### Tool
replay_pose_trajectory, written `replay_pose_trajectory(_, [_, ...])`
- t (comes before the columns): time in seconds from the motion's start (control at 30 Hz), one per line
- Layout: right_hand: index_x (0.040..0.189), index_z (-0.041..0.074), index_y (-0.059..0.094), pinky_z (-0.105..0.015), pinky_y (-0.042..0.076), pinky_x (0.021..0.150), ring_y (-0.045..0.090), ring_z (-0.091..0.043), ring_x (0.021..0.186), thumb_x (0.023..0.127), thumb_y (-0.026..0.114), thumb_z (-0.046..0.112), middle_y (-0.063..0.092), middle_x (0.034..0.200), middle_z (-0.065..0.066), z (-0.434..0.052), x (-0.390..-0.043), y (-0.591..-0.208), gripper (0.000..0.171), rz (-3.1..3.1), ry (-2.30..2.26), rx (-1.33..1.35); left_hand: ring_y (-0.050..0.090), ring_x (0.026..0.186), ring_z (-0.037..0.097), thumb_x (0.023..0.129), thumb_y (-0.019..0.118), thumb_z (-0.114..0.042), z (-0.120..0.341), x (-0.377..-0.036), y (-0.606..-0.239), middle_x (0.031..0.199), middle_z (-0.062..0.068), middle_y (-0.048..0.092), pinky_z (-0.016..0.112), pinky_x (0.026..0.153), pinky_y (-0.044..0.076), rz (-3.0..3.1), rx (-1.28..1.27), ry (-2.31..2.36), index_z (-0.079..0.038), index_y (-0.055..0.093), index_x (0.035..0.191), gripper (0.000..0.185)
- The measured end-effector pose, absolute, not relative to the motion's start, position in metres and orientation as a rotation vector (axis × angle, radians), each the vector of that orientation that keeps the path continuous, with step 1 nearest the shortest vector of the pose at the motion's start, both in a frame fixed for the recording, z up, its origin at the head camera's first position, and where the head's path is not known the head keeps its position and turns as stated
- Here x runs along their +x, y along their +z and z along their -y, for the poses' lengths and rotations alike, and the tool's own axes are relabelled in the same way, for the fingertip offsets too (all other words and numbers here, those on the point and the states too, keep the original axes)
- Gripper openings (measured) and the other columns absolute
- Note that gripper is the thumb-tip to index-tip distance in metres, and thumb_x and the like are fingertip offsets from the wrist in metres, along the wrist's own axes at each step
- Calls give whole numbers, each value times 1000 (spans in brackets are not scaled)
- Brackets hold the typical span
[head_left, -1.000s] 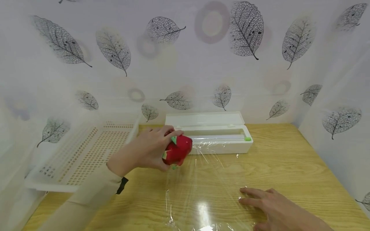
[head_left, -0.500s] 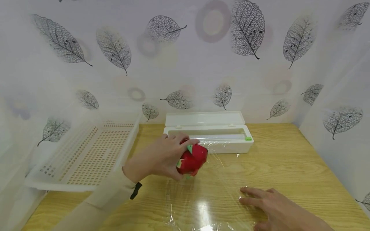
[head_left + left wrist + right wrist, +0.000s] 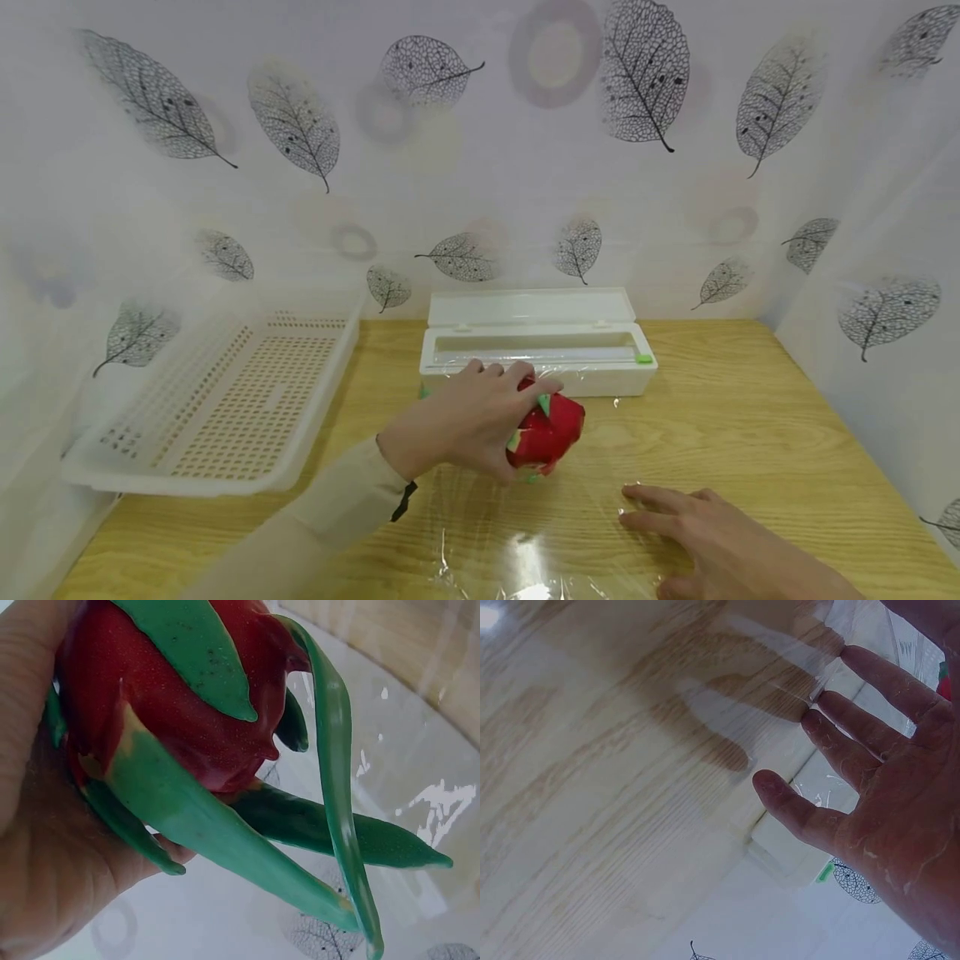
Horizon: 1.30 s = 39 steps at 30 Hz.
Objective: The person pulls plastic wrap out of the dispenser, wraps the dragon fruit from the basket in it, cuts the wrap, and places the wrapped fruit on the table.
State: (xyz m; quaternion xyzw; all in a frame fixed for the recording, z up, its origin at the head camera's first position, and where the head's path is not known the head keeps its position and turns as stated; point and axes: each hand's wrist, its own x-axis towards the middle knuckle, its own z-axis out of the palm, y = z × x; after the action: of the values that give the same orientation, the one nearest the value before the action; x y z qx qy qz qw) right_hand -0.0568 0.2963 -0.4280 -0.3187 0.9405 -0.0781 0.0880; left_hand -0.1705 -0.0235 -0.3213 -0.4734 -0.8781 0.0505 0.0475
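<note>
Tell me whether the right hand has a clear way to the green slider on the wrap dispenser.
Probably yes. The right hand lies flat on the plastic wrap, and only bare table shows between it and the green slider. The left hand with the dragon fruit sits off to the left.

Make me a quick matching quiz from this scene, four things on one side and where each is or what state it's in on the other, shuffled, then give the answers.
Things:
1. dragon fruit
2. white basket
3. wrap dispenser box
4. right hand

Places or states:
A. lid open, at the back of the table
B. flat, fingers straight, on the clear film
C. gripped in the left hand
D. at the table's left edge

Pairs: 1-C, 2-D, 3-A, 4-B
</note>
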Motion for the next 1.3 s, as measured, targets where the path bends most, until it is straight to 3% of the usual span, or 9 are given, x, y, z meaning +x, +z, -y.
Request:
replay_pose_trajectory(0.3, [143, 39, 56, -39, 50, 80, 61, -26, 127, 85, 63, 73, 55, 150, 0, -294, -57, -427, 68, -2791, -220, -929, 69, 99, 19, 70, 79, -68, 8, -176, -334, 127, 3, 60, 39, 88, 57, 2706, -1436, 166, -29, 34, 150, 100])
replay_pose_trajectory(0.67, [142, 40, 56, -42, 52, 84, 61, -26, 127, 86, 61, 74, 55, 151, 0, -294, -58, -425, 66, -2743, -252, -873, 67, 106, 21, 69, 79, -70, -1, -180, -352, 143, 3, 56, 34, 88, 59, 2779, -1442, 187, -28, 35, 155, 105])
replay_pose_trajectory(0.8, [142, 40, 57, -46, 53, 85, 63, -27, 126, 86, 62, 73, 55, 151, 0, -294, -57, -426, 66, -2752, -246, -869, 67, 112, 21, 69, 80, -66, -3, -179, -354, 148, 5, 52, 36, 95, 57, 2811, -1446, 142, -26, 35, 157, 106])
replay_pose_trajectory(1.07, [142, 42, 56, -55, 53, 87, 61, -31, 128, 82, 62, 76, 54, 152, 0, -293, -58, -427, 69, -2719, -263, -800, 68, 111, 20, 74, 73, -70, -4, -180, -360, 147, 6, 53, 37, 98, 56, 2774, -1460, 161, -24, 36, 158, 103])
replay_pose_trajectory(1.3, [141, 36, 59, -43, 53, 82, 66, -27, 121, 83, 66, 72, 57, 148, -2, -295, -58, -431, 68, -2813, -198, -933, 65, 112, 18, 70, 79, -64, -4, -181, -363, 140, 3, 56, 39, 101, 53, 2828, -1464, 115, -23, 35, 158, 107])
